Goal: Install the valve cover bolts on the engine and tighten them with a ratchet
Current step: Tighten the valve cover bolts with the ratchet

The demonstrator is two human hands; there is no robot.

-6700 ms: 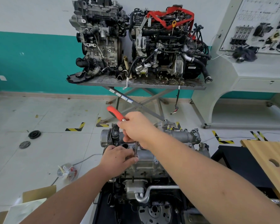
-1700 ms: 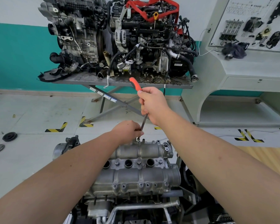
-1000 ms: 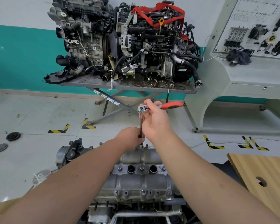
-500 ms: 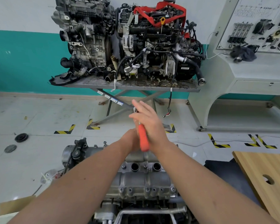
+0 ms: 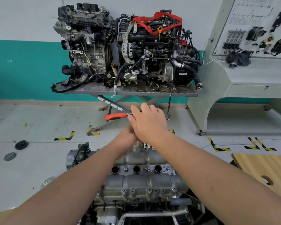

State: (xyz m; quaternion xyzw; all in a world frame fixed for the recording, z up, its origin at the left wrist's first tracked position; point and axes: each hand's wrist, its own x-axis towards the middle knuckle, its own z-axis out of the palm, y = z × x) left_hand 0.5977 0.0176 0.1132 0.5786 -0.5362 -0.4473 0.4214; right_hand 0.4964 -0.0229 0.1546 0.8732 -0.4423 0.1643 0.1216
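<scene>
The grey valve cover (image 5: 141, 181) of the engine lies below me, with three round plug holes and several bolts along its edges. My right hand (image 5: 148, 123) grips the head end of a ratchet (image 5: 115, 116) whose red handle points left. The extension under it is hidden behind my hands. My left hand (image 5: 126, 138) sits just below the right one, over the cover's far edge, its fingers hidden, so what it holds cannot be seen.
Two engines stand on a grey lift table (image 5: 130, 91) against the teal wall. A white training console (image 5: 250, 75) is at the right, a wooden board (image 5: 264, 169) at the lower right. Black discs (image 5: 21, 145) lie on the floor at left.
The ratchet handle has swung from pointing toward me to pointing left, continuing its turning over the last second. My hands stay over the same far-edge spot of the cover.
</scene>
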